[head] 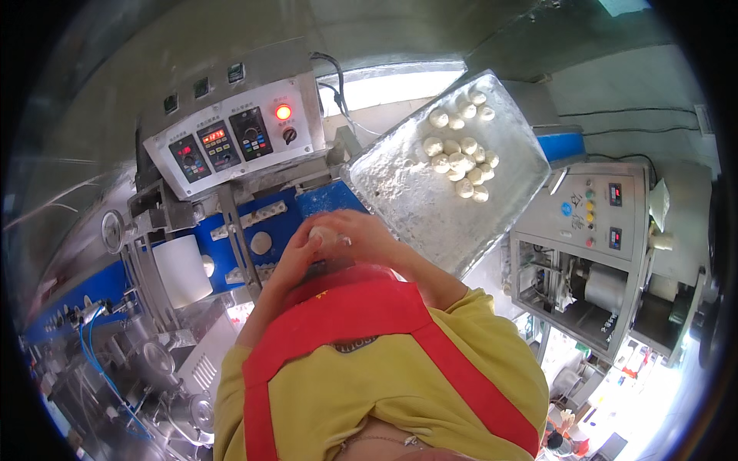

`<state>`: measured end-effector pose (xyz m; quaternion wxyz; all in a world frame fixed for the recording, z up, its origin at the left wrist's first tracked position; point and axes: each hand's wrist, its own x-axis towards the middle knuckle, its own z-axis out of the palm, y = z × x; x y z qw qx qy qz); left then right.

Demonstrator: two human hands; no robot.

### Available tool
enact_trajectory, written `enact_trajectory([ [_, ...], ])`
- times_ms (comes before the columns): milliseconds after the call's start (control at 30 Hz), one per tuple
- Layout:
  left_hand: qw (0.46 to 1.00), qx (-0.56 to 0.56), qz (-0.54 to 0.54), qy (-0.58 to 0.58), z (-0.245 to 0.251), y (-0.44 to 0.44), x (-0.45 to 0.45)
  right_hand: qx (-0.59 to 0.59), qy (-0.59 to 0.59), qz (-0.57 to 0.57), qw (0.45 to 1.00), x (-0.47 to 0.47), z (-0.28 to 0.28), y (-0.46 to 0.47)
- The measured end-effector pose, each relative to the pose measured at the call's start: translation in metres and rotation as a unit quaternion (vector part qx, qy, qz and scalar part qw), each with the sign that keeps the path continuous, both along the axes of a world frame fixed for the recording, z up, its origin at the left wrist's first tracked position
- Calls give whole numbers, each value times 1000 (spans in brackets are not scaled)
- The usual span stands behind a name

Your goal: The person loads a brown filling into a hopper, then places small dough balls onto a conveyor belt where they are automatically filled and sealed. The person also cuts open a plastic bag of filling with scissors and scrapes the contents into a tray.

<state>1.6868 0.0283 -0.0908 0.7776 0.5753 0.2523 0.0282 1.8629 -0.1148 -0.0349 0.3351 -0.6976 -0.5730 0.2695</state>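
Note:
My left hand [301, 249] and my right hand [364, 233] meet in front of my chest, cupped around a pale dough ball [324, 235]. The fingers cover much of it, and my right hand is slightly blurred. Just left of my hands, a round dough piece [261, 243] lies on a blue conveyor belt [326, 199]. To their right, a floured metal tray [398, 216] sits at an angle. Several dough balls [457, 161] are grouped on its far part, some touching one another.
Behind the belt stands a control panel [233, 138] with a lit red lamp [283, 112]. A white roller [182, 271] and a metal handwheel [113, 231] flank the belt at left. Another machine [582, 230] with buttons and displays stands right of the tray.

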Motion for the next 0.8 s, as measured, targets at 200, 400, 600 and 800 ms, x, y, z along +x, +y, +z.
enact_trajectory([
  [200, 893, 395, -79, 199, -37, 16, -7, -221, -318, -304, 870, 187, -74, -58],
  [400, 768, 593, -122, 207, -48, 24, -29, -336, -449, -259, 786, 209, -122, -91],
  [600, 776, 593, -94, 196, -18, 7, -32, -242, -402, -210, 858, 189, -85, -76],
  [800, 834, 524, -74, 158, -17, -3, -34, -239, -346, -127, 898, 206, -79, -85],
])
